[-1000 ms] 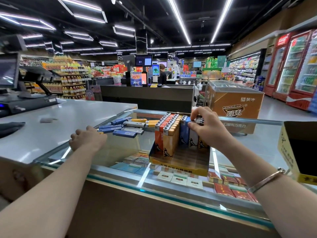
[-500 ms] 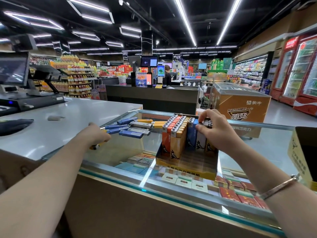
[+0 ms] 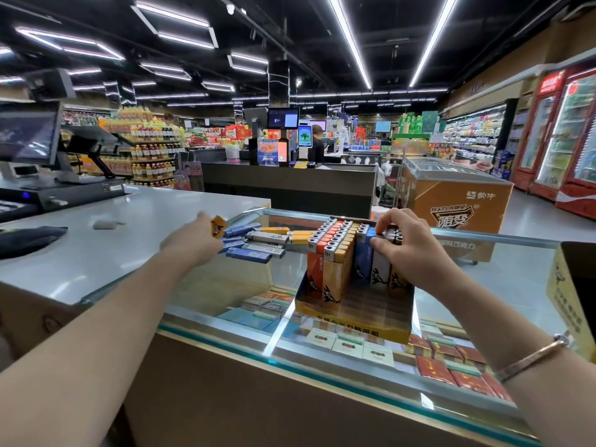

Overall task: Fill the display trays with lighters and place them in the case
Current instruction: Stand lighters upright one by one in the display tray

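Observation:
A yellow cardboard display tray sits on the glass case top, with upright orange, yellow, blue and grey lighters filling its back half. My right hand rests on the tops of the blue and grey lighters at the tray's right, fingers pinching them. My left hand holds one yellow lighter raised just above the counter. Several loose blue, grey and yellow lighters lie flat on the glass between my hands.
Cigarette packs lie inside the case under the glass. A grey counter with a till screen extends left. A yellow open box stands at the right edge. An orange chest freezer stands behind the case.
My left hand has picked a yellow lighter from the loose pile and lifted it. My right hand stays on the lighters in the tray. The view has shifted slightly.

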